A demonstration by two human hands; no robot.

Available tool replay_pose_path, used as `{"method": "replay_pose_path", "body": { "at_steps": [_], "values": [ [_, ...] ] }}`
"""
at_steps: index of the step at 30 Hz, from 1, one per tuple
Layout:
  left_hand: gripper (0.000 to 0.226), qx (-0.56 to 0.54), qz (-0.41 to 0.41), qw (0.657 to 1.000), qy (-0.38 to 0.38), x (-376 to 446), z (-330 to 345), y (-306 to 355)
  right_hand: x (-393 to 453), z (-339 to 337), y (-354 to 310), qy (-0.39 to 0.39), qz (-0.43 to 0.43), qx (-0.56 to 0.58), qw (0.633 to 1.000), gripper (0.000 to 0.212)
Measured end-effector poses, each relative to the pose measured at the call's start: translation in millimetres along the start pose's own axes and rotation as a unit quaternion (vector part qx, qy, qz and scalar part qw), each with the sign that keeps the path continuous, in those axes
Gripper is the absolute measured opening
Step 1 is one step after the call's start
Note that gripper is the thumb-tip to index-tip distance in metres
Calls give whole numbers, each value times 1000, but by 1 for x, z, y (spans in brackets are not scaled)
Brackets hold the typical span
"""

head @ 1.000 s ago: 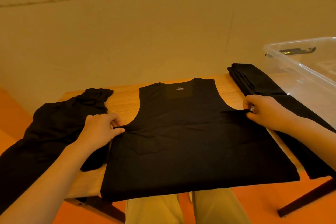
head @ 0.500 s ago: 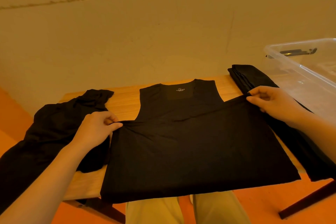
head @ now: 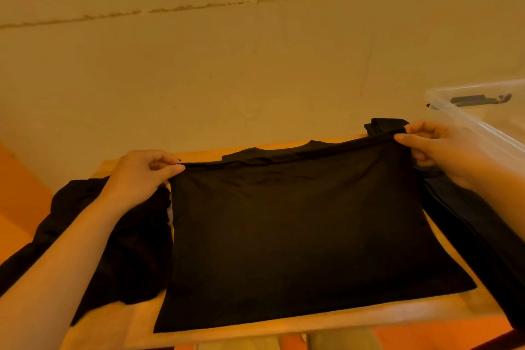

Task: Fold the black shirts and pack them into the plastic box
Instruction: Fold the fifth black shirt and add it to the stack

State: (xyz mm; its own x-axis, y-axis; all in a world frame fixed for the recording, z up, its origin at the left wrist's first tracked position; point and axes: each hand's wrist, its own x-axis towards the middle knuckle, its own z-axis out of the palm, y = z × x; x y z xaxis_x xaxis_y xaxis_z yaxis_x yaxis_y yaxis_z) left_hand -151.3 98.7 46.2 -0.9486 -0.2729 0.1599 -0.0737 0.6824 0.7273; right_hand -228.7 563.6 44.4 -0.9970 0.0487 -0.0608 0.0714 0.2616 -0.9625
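A black sleeveless shirt [head: 298, 236] lies spread over the middle of the wooden table [head: 284, 332]. My left hand [head: 142, 176] pinches its left side and my right hand [head: 437, 148] pinches its right side. Between them the cloth is raised into a taut fold line, and the upper part with the neckline lies doubled behind it. The clear plastic box [head: 483, 122] stands at the far right, just beyond my right hand. Folded black shirts [head: 471, 224] lie along the right edge of the table, between the shirt and the box.
A loose heap of black shirts [head: 113, 247] covers the left end of the table and hangs over its edge. A plain wall rises behind the table. The floor around it is orange. My legs show below the near table edge.
Both hands have moved up and away from me with the shirt's sides pinched. The straps and neckline that lay flat are now mostly hidden behind the raised fold. The camera view shifted closer.
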Motion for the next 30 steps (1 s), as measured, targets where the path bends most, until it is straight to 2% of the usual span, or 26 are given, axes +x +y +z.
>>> {"method": "replay_pose_path", "body": {
  "at_steps": [6,14,19,22,24,26,28,30],
  "values": [
    [4,40,-3,999,-6,69,16,4,55,18,-11,32,4,-46,998,14],
    [10,99,-22,995,-15,150,67,-33,131,52,7,84,34,-163,982,21],
    [10,118,-17,993,-10,166,90,-55,146,68,26,85,6,-307,948,24],
    [15,147,26,988,26,163,101,-61,142,78,37,103,-76,-396,909,32],
    [18,197,72,975,76,157,109,-59,132,87,40,81,-142,-431,888,32],
    [23,234,127,959,96,146,119,-51,119,97,42,38,-200,-456,866,32],
    [36,237,178,953,53,131,133,-35,109,109,45,-9,-235,-476,848,40],
    [51,245,211,946,-23,114,147,-20,103,122,50,-60,-225,-490,840,53]
  ]
}}
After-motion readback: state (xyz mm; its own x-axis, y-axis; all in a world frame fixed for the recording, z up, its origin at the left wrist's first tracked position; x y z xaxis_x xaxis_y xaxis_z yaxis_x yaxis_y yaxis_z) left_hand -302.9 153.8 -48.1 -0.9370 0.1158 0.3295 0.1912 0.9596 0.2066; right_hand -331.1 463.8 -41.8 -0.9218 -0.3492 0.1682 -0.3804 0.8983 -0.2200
